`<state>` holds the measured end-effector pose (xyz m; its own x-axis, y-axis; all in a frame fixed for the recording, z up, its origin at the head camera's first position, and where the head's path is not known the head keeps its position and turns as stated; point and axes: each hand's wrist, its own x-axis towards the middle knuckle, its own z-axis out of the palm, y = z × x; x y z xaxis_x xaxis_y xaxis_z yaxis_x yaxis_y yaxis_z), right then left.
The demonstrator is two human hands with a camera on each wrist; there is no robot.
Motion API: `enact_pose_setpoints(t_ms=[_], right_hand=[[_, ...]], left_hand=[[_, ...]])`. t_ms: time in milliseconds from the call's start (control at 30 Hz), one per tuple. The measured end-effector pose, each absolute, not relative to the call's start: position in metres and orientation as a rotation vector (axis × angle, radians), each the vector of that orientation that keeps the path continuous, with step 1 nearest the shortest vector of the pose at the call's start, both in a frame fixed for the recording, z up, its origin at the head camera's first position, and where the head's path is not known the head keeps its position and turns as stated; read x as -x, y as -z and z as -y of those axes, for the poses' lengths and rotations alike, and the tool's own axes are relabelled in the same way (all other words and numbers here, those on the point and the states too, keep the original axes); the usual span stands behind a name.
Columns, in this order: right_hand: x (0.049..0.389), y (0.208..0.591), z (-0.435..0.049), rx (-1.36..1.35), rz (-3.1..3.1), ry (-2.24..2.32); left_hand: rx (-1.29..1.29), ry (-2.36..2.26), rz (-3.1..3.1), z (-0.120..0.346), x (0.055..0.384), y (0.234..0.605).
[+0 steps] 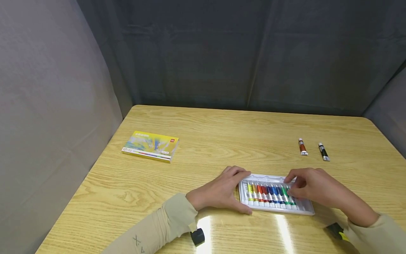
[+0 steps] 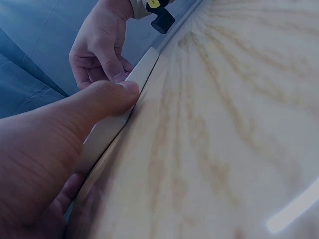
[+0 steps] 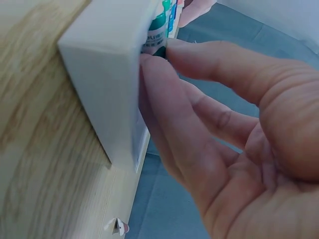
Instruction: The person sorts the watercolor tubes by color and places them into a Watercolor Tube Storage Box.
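Note:
A white plastic tray lies on the table with a row of several paint tubes in it, running from yellow through red and blue to green. My left hand grips the tray's left end, thumb at the near edge and fingers at the far corner. Over the right part of the tray, my right hand pinches the dark green paint tube between thumb and index finger. That tube lies at the right end of the row; its upper part is hidden by the fingers.
Beyond the tray, to the right, a brown paint tube and a black paint tube lie on the wooden table. A flat yellow paint box lies at the left. Dark cloth hangs behind the table.

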<state>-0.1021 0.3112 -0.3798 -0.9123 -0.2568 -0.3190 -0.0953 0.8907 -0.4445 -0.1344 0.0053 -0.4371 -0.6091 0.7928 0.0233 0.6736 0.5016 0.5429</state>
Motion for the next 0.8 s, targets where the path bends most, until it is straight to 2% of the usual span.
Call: enact_pose_setpoints(t_ms=[800], right_hand=[[0.109,0.367,-0.323,0.288,-2.842,0.601]], left_hand=[[-1.243,-0.759,-2.51,-0.005,0.135,0.436]])
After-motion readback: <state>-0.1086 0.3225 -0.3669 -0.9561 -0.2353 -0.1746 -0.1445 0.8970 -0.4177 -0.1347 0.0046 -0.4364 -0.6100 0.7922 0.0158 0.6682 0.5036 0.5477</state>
